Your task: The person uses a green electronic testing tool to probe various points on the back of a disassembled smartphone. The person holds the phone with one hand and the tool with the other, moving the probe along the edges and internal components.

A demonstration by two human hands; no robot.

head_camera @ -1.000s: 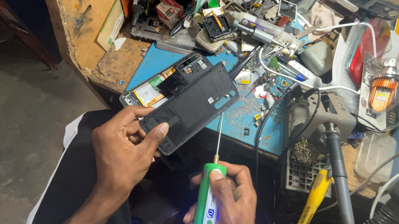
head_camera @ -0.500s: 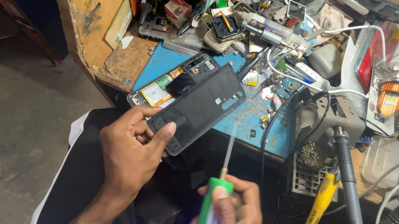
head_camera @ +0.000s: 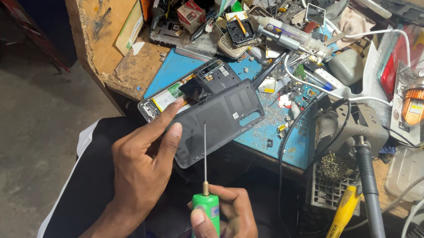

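My left hand (head_camera: 144,162) grips the near edge of a dark grey phone back cover (head_camera: 220,120), lifted and tilted above the opened phone (head_camera: 185,89), whose insides show at the cover's upper left. The phone lies on a blue work mat (head_camera: 284,131). My right hand (head_camera: 227,233) holds a green electric screwdriver (head_camera: 204,224) upright. Its long thin bit (head_camera: 204,155) points up in front of the cover, and a small blue display glows on its body.
The wooden bench (head_camera: 90,7) is cluttered with phone parts, tools and cables. A soldering iron stand (head_camera: 354,125) with a dark arm sits right of the mat. A yellow-handled tool (head_camera: 336,226) hangs below. An orange lamp (head_camera: 418,105) stands at right. Concrete floor lies left.
The view has shifted; both hands sit slightly lower and more right in frame. The cover stays held over the phone, and the screwdriver remains upright in my right hand.
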